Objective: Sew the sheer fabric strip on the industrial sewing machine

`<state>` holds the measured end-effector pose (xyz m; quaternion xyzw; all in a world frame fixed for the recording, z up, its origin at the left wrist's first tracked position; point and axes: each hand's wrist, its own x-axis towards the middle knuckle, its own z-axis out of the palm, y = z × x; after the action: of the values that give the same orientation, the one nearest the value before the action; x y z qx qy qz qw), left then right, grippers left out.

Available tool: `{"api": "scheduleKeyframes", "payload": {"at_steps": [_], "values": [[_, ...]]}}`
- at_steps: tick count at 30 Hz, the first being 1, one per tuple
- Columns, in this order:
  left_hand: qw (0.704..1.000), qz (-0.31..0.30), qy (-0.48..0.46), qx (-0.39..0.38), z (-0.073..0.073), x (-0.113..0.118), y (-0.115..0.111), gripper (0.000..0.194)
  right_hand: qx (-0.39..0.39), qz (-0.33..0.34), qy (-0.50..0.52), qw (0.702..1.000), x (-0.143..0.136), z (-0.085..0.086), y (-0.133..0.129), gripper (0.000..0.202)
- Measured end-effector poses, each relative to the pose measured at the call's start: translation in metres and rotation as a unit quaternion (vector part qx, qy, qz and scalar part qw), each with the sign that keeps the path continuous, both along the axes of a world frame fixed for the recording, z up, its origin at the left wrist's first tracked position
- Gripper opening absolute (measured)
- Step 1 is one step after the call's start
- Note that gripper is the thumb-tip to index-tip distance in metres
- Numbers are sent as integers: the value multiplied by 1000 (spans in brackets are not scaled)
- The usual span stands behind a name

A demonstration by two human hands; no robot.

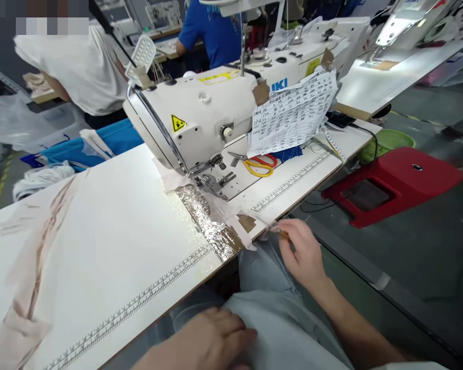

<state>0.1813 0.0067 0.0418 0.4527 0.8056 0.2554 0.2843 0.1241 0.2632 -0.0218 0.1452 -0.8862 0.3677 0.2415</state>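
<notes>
My right hand (301,252) is closed in a pinch just off the table's front edge. Between its fingers is a small tool with a brown handle (283,234), and its thin, blurred shaft points toward the table. A wisp of sheer fabric (270,229) lies around it. My left hand (208,339) is low over my lap with its fingers curled; what it holds, if anything, is hidden. In front of both hands stands a white sewing machine (212,108). Pale pink fabric (226,208) lies by its needle area, beside a shiny taped strip (216,231).
Scissors (260,165) with yellow and red handles lie under a handwritten sheet (293,115). Sheer pink fabric (27,329) spreads over the table's left side. A red stool (401,185) and green basket (393,141) stand right. Two people (73,72) are beyond the machine.
</notes>
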Motion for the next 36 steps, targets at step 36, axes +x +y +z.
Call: {"api": "scheduleKeyframes", "payload": {"at_steps": [36], "values": [[858,484,-84,154,-194,-45,66,27,72,76,66,992,7,-63,-34,23]]}}
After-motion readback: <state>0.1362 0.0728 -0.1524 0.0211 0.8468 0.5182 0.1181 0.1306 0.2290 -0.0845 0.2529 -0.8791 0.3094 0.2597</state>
